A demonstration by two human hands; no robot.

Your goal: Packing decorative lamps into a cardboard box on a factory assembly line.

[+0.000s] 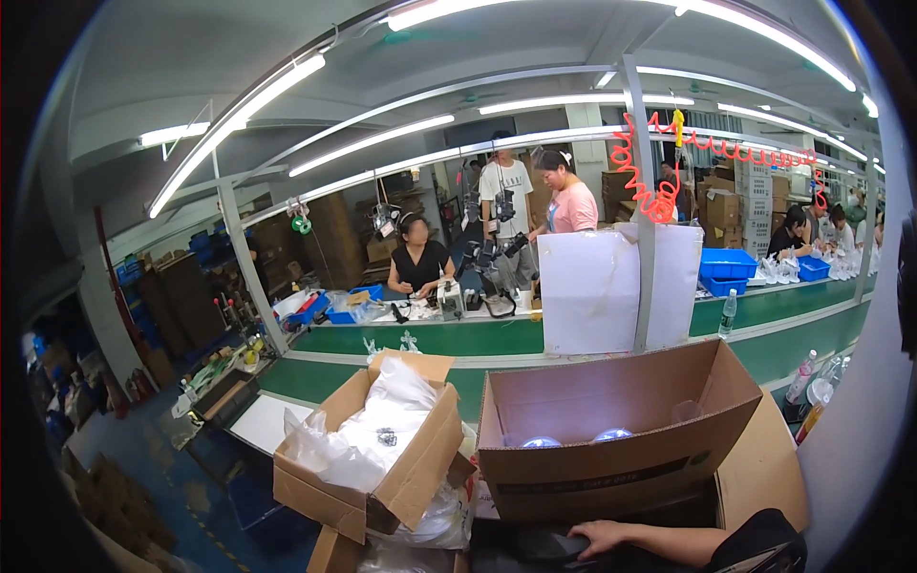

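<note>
Just below a large open cardboard box (592, 482), the right hand (599, 539) is rested on a dark surface (516, 546). Its fingers (581, 551) are loosely spread and slightly bent, with nothing seen gripped; whether anything is covered by the palm cannot be told. The left hand is kept out of view, so the state of its fingers cannot be told. Over the box's near wall, 2 shiny rounded items (613, 435) are partly seen inside. To its left, a smaller open carton (420, 477) is filled with white plastic bags (392, 401). Behind both, a green conveyor belt (449, 338) is stretched across the workshop, and a clear bottle (729, 313) is stood upright near 2 white panels (587, 291). On the far side, a seated person in a black top (420, 263) is seen at a cluttered bench, while blue bins (726, 265) are stacked at right beneath a coiled red hose (626, 158).
</note>
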